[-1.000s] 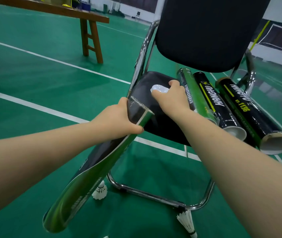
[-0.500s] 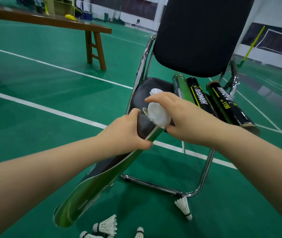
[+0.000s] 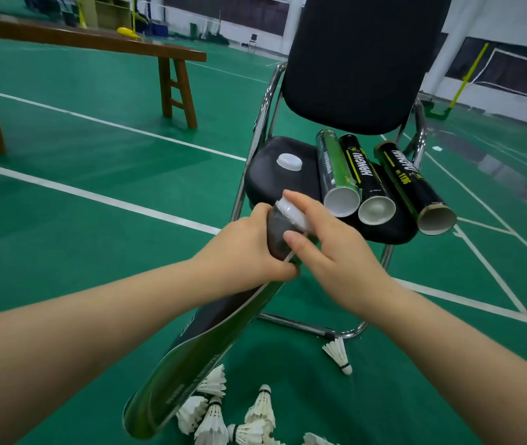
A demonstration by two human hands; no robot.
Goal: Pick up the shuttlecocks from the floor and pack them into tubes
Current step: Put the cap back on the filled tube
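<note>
My left hand (image 3: 249,248) grips a long black-and-green shuttlecock tube (image 3: 198,358) near its upper end, and the tube slants down to the lower left. At that upper end my right hand (image 3: 326,245) holds a white plastic cap (image 3: 292,213) against the tube's mouth. Several white feather shuttlecocks (image 3: 239,419) lie on the green floor below the tube. One more shuttlecock (image 3: 337,353) lies by the chair's foot rail. Three other tubes (image 3: 368,178) lie side by side on the chair seat with their open mouths toward me.
The black padded chair (image 3: 365,59) with a chrome frame stands straight ahead. A second white cap (image 3: 289,162) lies on its seat. A brown wooden bench (image 3: 88,43) stands at the back left. White court lines cross the green floor.
My right hand took a cap from the chair seat, brought it back and set it on the mouth of the held tube. The view tilted down, and more shuttlecocks on the floor show.
</note>
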